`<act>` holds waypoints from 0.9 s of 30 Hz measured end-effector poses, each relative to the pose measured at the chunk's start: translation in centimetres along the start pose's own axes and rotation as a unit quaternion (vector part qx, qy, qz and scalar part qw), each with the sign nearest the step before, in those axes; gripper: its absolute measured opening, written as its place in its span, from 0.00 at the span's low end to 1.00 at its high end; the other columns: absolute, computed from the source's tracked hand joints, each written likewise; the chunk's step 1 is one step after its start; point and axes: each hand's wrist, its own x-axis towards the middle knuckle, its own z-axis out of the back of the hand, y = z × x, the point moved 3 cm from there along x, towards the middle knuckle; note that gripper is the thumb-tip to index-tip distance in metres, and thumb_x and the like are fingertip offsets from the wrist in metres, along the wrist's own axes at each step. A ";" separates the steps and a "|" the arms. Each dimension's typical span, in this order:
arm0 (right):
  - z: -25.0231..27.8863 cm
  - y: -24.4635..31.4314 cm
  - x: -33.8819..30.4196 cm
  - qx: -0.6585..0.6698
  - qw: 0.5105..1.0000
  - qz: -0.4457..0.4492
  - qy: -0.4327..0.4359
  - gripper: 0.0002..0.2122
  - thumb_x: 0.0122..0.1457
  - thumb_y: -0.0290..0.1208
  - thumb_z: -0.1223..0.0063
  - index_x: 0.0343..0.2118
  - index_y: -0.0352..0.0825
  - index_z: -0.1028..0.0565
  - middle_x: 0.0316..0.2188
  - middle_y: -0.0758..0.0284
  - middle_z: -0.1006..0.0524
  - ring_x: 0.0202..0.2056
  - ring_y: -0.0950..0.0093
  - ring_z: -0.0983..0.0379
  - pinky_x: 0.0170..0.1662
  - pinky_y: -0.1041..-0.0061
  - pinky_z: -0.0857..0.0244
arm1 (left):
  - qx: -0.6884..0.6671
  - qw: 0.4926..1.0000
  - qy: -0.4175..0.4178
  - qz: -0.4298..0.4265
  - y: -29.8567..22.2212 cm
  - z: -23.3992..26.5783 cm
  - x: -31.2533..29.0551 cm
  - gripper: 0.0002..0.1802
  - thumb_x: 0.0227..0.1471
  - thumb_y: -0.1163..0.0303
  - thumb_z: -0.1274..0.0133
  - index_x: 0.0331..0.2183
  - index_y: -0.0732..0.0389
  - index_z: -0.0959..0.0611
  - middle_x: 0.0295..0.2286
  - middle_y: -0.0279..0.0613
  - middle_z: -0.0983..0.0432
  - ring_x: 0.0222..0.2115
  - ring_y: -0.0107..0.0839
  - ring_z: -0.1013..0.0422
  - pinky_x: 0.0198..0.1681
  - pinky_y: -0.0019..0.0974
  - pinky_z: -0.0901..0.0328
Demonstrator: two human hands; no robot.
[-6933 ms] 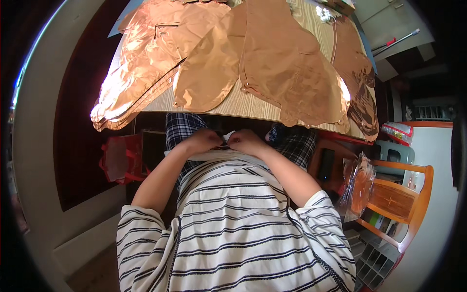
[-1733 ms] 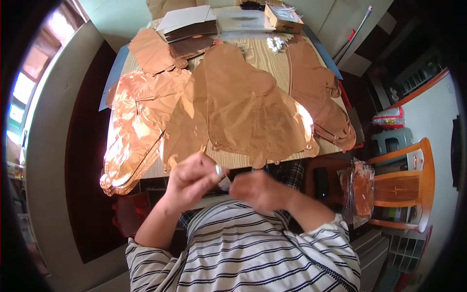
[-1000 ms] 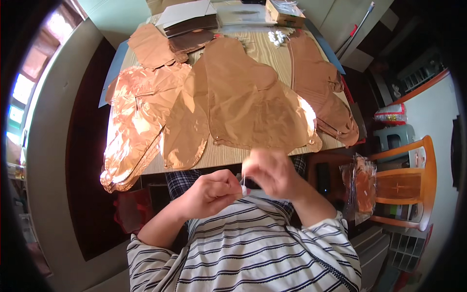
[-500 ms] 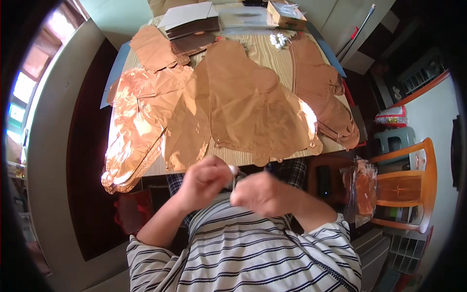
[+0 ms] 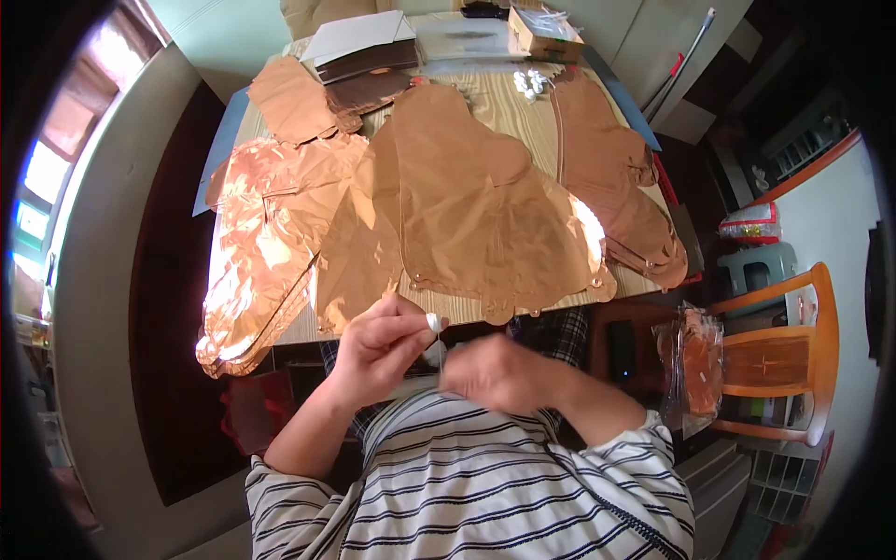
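Observation:
My left hand (image 5: 378, 343) is closed, pinching a small white roll (image 5: 435, 323) between thumb and fingertips, just in front of the table's near edge. From the roll a thin pale strand (image 5: 442, 356) runs down toward my right hand (image 5: 495, 373). That hand is curled closed on the strand's lower part and somewhat blurred. Beyond both hands, flat copper-coloured foil balloons (image 5: 467, 205) lie in overlapping stacks. The shiny, crinkled balloon stack (image 5: 271, 224) at the left hangs slightly over the near edge.
At the back of the wood-grain table (image 5: 485, 89) are a pile of white sheets (image 5: 359, 35), small white rolls (image 5: 529, 84) and a cardboard box (image 5: 544, 35). On the right, a wooden chair (image 5: 767, 359) stands beside a clear bag with copper-coloured contents (image 5: 695, 369).
My left hand has shifted slightly left, and the white roll now shows more plainly at its fingertips. My right hand has moved slightly left, with the strand still between both hands.

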 end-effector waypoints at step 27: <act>2.1 -1.2 -0.8 -0.107 0.983 -0.084 -0.125 0.07 0.61 0.31 0.49 0.29 0.33 0.27 0.22 0.61 0.29 0.25 0.61 0.29 0.29 0.67 0.35 | -0.358 0.926 0.009 0.119 1.2 -1.4 -1.5 0.09 0.57 0.77 0.47 0.39 0.68 0.16 0.31 0.35 0.26 0.32 0.22 0.32 0.38 0.25 0.37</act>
